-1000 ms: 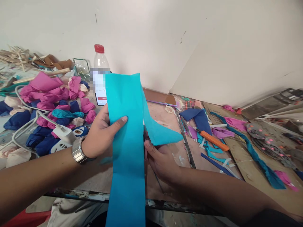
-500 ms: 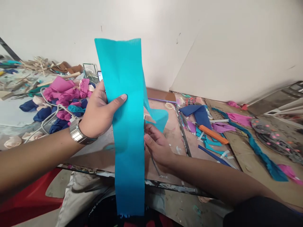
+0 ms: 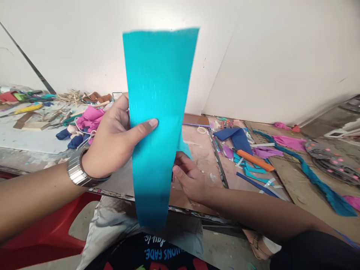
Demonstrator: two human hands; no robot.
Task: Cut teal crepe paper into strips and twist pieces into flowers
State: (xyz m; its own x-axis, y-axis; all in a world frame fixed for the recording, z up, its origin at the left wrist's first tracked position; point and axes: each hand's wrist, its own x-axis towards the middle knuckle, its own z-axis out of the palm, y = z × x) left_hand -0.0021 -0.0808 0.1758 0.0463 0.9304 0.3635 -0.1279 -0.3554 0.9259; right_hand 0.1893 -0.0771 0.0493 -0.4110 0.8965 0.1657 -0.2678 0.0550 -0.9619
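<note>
A wide strip of turquoise crepe paper stands upright in front of me, broader at the top and narrower at the bottom. My left hand grips its left edge, with the thumb flat on the front and the fingers behind. At the right edge, lower down, my right hand is closed with curled fingers. A small dark and reddish object shows by its fingertips, mostly hidden by the strip. Behind the strip, a loose turquoise piece hangs above my right hand.
Pink and navy crumpled pieces lie left on the table. To the right are an orange cutter, a folded navy piece, turquoise scraps and a long twisted teal strip. A tape ring sits near the wall.
The strip has been raised and its top has swung right, with its lower end higher. Less of the loose turquoise piece shows behind it. The view has shifted left.
</note>
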